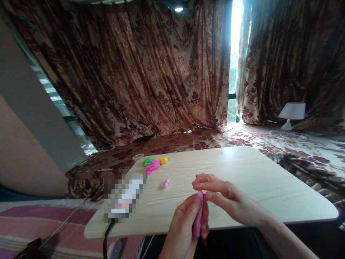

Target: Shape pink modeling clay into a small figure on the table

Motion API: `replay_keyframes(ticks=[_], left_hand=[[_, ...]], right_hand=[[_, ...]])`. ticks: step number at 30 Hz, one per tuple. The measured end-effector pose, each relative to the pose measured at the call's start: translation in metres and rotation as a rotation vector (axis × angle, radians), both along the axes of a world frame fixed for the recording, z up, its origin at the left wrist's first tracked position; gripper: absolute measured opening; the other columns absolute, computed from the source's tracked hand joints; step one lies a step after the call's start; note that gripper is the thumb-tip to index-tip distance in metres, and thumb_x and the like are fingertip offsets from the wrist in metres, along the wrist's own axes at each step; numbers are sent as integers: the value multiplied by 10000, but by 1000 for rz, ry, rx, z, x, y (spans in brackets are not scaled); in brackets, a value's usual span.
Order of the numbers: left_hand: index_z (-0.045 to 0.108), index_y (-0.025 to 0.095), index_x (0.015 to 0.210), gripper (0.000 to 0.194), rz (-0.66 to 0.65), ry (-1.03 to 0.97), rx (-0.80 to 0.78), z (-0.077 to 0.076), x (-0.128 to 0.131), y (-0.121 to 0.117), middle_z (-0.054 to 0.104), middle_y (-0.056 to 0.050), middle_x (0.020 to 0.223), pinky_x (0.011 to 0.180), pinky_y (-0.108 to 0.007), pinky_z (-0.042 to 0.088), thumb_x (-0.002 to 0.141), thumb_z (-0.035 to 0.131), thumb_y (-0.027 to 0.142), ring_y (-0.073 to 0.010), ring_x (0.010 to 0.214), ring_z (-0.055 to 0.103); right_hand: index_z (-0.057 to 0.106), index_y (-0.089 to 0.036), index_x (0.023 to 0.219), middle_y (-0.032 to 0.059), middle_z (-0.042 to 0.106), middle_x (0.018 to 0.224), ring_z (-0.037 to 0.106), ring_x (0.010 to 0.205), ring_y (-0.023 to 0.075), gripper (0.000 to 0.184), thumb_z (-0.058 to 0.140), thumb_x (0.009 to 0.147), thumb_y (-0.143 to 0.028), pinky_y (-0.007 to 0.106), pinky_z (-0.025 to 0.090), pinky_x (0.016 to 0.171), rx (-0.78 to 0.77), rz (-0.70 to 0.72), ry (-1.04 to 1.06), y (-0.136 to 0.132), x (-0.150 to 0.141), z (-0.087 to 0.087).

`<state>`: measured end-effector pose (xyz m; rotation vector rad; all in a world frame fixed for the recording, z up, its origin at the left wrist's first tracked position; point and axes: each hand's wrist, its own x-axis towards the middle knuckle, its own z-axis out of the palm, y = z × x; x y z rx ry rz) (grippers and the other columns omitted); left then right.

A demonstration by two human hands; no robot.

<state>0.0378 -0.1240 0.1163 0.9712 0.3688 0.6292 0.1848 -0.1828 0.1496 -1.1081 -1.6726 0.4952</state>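
Pink balloon (198, 215): upright long axis, gripped in left hand (185, 225) at near tabletop (242, 180) edge; right hand (223, 198) fingers pinching its top; loose balloons (155, 163) well apart, far-left.

No writing, label, brand, number or sign can be read anywhere, neither on the counter (242, 180) nor on the blurred-out object (125, 196) lying at its nine o'clock edge.

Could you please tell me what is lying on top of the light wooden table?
On the table lie a small pink balloon, a pile of green, pink and yellow balloons, and a pixelated object whose identity cannot be seen.
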Motion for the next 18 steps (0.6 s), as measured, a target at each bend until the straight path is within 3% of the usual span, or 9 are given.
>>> replay_keyframes(ticks=[7,18], left_hand=[[564,135,639,305,20,-52,-29,8,-4,-5,421,42,477,416,-180,269,838,550,366,-47,420,301],[533,146,611,310,88,-62,-34,4,-3,-4,423,47,458,464,-211,264,841,550,352,-60,436,321]], right_hand=[[545,-272,1239,45,477,1342,332,1308,206,323,453,936,-207,451,275,1084,90,-73,-116,-8,-8,-7],[446,-285,1324,55,513,1312,319,1314,245,453,458,903,-120,479,380,1032,237,-175,-309,-12,-21,-4]])
